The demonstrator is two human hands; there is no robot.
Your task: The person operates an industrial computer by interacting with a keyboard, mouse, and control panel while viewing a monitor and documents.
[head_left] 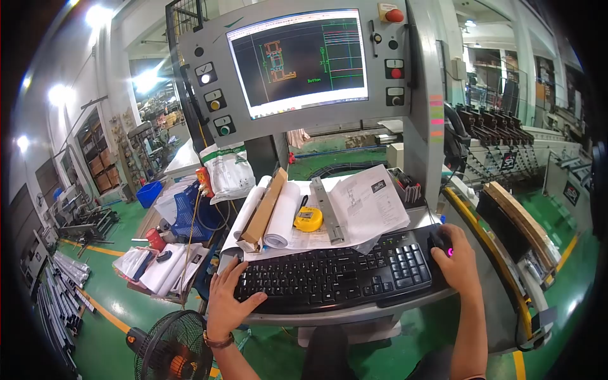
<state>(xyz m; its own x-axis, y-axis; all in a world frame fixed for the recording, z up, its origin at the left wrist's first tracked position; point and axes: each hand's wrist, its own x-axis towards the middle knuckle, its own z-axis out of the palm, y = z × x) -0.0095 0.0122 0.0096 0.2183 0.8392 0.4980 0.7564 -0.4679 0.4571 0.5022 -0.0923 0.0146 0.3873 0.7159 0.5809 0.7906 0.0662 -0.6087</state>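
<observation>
My left hand (229, 299) rests at the left end of a black keyboard (329, 276), its fingers spread and its thumb over the lower keys. It grips nothing. At the keyboard's right side, my right hand (457, 258) is closed over a black computer mouse (437, 239) with a small pink light. Behind the keyboard lie rolled papers (282, 215), a long brown cardboard piece (266, 209), a yellow tape measure (308, 218), a grey metal bar (327, 212) and a printed drawing sheet (370, 201). Above them, a monitor (297, 63) shows a coloured line drawing on black.
Buttons and a red emergency stop knob (394, 16) flank the screen. A black fan (174, 348) stands at lower left, beside a small table with papers (168, 269) and a blue crate (193, 215). To the right are a yellow rail (487, 247) and wooden boards (522, 218).
</observation>
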